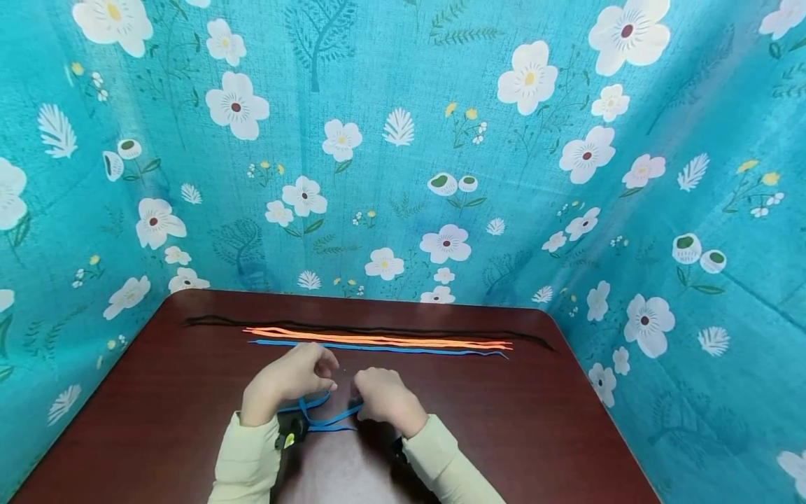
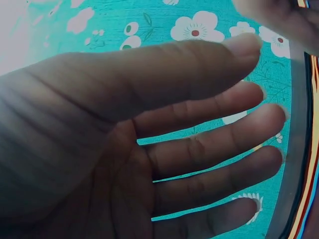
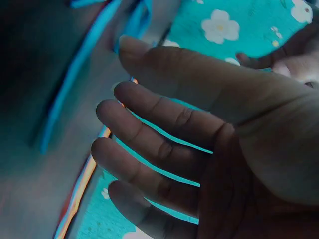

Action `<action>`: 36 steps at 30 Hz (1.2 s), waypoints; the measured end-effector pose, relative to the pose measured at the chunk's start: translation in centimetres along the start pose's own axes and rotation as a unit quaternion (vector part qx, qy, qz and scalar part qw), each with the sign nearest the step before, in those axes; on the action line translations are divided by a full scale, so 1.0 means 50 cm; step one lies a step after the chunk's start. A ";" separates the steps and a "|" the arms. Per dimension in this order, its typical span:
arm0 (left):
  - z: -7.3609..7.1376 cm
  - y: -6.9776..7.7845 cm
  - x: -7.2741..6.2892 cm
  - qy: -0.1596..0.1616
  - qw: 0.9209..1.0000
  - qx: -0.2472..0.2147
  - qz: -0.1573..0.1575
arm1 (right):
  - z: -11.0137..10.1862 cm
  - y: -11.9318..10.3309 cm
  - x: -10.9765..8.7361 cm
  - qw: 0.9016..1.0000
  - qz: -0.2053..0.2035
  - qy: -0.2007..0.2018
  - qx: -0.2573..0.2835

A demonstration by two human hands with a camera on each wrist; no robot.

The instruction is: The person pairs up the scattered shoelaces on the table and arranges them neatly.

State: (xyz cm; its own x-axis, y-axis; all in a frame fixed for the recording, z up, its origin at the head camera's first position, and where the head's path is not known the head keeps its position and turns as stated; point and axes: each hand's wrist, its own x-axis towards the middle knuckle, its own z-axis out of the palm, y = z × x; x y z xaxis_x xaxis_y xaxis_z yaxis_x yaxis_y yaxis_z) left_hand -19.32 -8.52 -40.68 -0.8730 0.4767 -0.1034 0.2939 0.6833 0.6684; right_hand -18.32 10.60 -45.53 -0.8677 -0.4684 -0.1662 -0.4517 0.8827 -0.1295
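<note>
A blue flat lace (image 1: 329, 422) lies in loose loops on the near part of the table, between and below the two hands. My left hand (image 1: 291, 379) hovers over its left side, and the wrist hides some of it. In the left wrist view the left hand's fingers (image 2: 214, 147) are spread and loosely bent, with nothing in them. My right hand (image 1: 389, 400) is at the lace's right end, overlapping it in the head view. The right wrist view shows that hand's fingers (image 3: 149, 134) relaxed and apart, the blue lace (image 3: 79, 74) lying beyond the thumb tip.
Along the far side of the dark red table (image 1: 157, 392) lie a black lace (image 1: 441, 331), orange laces (image 1: 378, 339) and another blue lace (image 1: 403, 349), stretched side by side. A teal flowered cloth (image 1: 390, 196) hangs behind the table and at both sides.
</note>
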 end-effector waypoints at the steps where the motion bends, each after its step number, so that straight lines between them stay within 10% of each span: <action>1: 0.003 -0.001 0.001 -0.003 1.000 0.000 -0.001 | 0.009 -0.002 0.001 1.000 0.000 -0.002 -0.014; 24: 0.012 -0.001 0.008 -0.007 1.000 -0.004 -0.021 | 0.040 -0.012 0.002 0.999 -0.008 -0.040 -0.030; 36: 0.011 -0.010 0.010 -0.007 1.000 -0.002 -0.005 | -0.048 0.019 -0.028 0.995 -0.060 0.002 0.075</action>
State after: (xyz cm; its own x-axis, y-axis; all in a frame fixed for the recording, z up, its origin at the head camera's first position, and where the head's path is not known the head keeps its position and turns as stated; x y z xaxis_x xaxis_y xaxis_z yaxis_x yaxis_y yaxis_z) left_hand -19.67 -8.31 -41.47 -0.8704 0.4776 -0.1193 0.2845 0.6857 0.6700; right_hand -18.04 12.17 -43.08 -0.8100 -0.5701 -0.1376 -0.5167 0.8047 -0.2924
